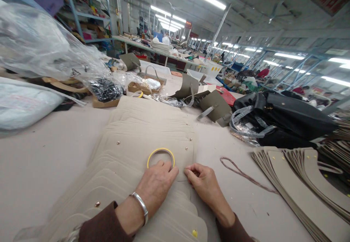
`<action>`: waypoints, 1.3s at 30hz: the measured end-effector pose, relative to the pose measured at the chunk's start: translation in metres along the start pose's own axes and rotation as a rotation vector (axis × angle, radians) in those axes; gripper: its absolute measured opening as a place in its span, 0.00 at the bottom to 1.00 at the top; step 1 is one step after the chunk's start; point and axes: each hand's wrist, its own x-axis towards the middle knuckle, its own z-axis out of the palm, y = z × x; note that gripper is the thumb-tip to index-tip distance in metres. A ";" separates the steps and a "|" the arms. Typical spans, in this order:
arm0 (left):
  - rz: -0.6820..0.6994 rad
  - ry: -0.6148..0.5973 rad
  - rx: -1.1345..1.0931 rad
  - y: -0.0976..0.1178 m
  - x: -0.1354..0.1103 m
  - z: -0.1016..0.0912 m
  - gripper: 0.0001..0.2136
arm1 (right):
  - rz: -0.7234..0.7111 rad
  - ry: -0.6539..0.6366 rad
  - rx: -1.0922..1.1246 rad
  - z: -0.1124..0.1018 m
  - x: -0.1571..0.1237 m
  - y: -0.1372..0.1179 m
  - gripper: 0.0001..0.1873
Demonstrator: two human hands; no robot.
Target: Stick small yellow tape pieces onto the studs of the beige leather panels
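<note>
My left hand is closed round the near side of a narrow roll of tape with a yellow rim, resting over the beige panels. Thumb and fingers of my right hand are pinched together at the right edge of the upper panel; what lies between them is too small to make out. Beneath both hands spreads a fanned stack of beige panels with rounded corners. Small metal studs sit on several of them. A yellow piece marks one panel near the bottom.
A twisted brown cord lies to the right, beside stacks of beige strips. Black bags stand behind them. Olive pieces with handles and an open carton lie beyond the panels. Clear plastic wrapping bulges at left.
</note>
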 end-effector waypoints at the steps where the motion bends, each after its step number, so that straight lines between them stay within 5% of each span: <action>1: 0.002 0.003 -0.005 0.000 0.000 0.000 0.11 | -0.025 0.003 -0.028 0.000 0.001 -0.001 0.10; 6: 0.003 0.004 -0.012 -0.001 -0.001 -0.003 0.09 | -0.033 -0.013 -0.079 -0.001 0.004 0.002 0.05; 12: -0.023 -0.019 0.005 -0.001 -0.002 -0.004 0.09 | 0.185 -0.070 0.131 -0.012 0.000 0.016 0.10; 17: -0.015 -0.014 -0.026 -0.001 -0.002 -0.004 0.11 | -0.028 -0.028 -0.004 -0.008 -0.006 0.011 0.10; 23: 0.026 0.050 -0.074 -0.002 -0.006 -0.006 0.08 | -0.086 0.044 -0.130 0.004 -0.001 0.004 0.08; 33: 0.154 0.288 -0.162 -0.014 -0.010 -0.001 0.09 | -0.184 -0.406 -0.103 -0.023 -0.010 -0.003 0.12; 39: 0.279 0.506 -0.254 -0.016 -0.012 0.004 0.12 | -0.259 0.046 0.144 -0.014 -0.011 -0.009 0.09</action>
